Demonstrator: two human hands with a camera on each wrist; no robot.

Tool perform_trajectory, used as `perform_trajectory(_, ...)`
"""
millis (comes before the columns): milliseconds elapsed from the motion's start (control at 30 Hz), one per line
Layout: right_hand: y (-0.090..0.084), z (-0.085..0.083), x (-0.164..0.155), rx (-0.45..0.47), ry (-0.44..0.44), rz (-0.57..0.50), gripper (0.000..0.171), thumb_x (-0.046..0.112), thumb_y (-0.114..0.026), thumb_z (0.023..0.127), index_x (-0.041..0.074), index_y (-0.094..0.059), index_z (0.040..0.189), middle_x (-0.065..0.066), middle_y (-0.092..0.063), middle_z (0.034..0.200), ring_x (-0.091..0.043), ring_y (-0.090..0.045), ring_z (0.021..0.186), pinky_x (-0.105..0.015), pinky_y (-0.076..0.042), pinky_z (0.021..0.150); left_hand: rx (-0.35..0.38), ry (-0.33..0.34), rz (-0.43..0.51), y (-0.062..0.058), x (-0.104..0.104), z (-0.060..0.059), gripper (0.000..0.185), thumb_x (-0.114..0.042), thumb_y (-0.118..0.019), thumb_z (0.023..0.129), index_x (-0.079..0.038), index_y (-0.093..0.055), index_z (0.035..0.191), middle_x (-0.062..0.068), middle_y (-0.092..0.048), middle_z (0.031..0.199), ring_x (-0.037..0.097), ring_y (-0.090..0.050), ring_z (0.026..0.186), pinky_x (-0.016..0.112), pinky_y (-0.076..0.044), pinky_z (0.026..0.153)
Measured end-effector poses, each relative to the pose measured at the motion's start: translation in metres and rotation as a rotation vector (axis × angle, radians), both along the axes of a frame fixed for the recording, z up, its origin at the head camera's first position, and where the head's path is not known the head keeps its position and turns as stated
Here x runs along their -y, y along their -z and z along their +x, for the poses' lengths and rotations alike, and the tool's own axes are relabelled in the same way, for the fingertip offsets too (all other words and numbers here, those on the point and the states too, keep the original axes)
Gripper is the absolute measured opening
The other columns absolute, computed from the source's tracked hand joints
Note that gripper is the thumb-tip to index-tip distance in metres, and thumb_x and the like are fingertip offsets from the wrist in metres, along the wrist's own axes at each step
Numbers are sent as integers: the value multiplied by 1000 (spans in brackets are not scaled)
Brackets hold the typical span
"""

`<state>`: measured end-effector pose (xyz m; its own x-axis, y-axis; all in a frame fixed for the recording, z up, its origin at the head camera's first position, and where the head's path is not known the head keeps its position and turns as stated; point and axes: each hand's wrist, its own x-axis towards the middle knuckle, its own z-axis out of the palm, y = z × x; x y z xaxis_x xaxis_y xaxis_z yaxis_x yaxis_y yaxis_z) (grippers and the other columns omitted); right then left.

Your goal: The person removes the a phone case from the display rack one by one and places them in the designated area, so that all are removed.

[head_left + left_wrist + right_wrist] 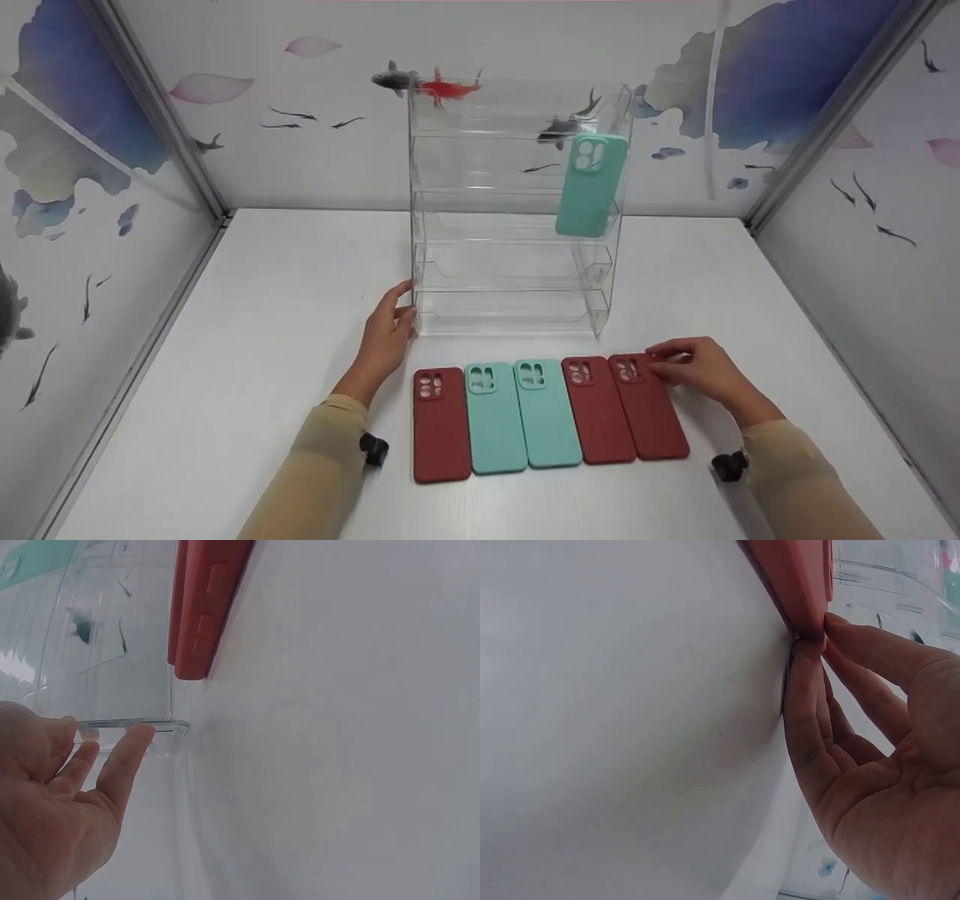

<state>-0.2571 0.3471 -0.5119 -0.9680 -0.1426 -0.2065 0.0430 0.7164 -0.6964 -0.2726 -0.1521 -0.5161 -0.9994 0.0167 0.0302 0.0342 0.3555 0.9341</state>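
Note:
A clear acrylic shelf rack (495, 262) stands mid-table, and a teal phone case (591, 186) leans on its upper right shelf. In front lie five cases in a row: red (440, 427), teal (493, 424), teal (546, 420), red (598, 416) and red (652, 427). My left hand (397, 311) rests with straight fingers against the rack's lower left corner (169, 731); its fingertips (139, 736) touch the base edge. My right hand (660, 364) pinches the top corner of the rightmost red case (795, 570) between thumb and fingers (806, 660).
White table (262, 315) enclosed by three patterned walls with fish prints. The leftmost red case (206, 600) shows at the top of the left wrist view. The rack's lower shelves hold nothing. Bare tabletop lies left and right of the rack.

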Motion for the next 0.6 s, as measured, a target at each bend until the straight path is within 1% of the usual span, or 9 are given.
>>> perform_trajectory(200, -2, 0, 3, -9, -11, 7, 40, 22, -78, 94, 1, -71, 128, -21, -70, 120, -19, -71, 92, -27, -63, 69, -7, -1, 2, 1, 1, -1, 50, -17, -45, 112, -19, -33, 161, 12, -44, 159, 29, -55, 137, 43, -59, 107)
perform_trajectory(300, -3, -2, 3, -29, -25, 49, 36, 22, -77, 94, 4, -73, 125, -19, -71, 118, -19, -69, 88, -27, -61, 67, -10, 2, 5, 1, 1, -2, 51, -16, -45, 112, -18, -33, 161, 13, -44, 158, 30, -55, 137, 43, -59, 107)
perform_trajectory(433, -8, -6, 6, -103, -47, 111, 31, 20, -77, 94, 8, -75, 123, -15, -74, 114, -20, -68, 88, -26, -58, 68, -7, 5, 10, 1, 0, -2, 51, -15, -45, 112, -18, -32, 161, 12, -43, 160, 30, -55, 138, 43, -59, 107)
perform_trajectory(600, -25, -15, 18, -239, -38, 103, 30, 19, -75, 96, 8, -74, 124, -16, -74, 114, -29, -69, 97, -26, -58, 73, -5, -1, 9, 1, 0, -1, 50, -16, -46, 111, -20, -34, 160, 10, -43, 160, 29, -55, 137, 42, -59, 106)
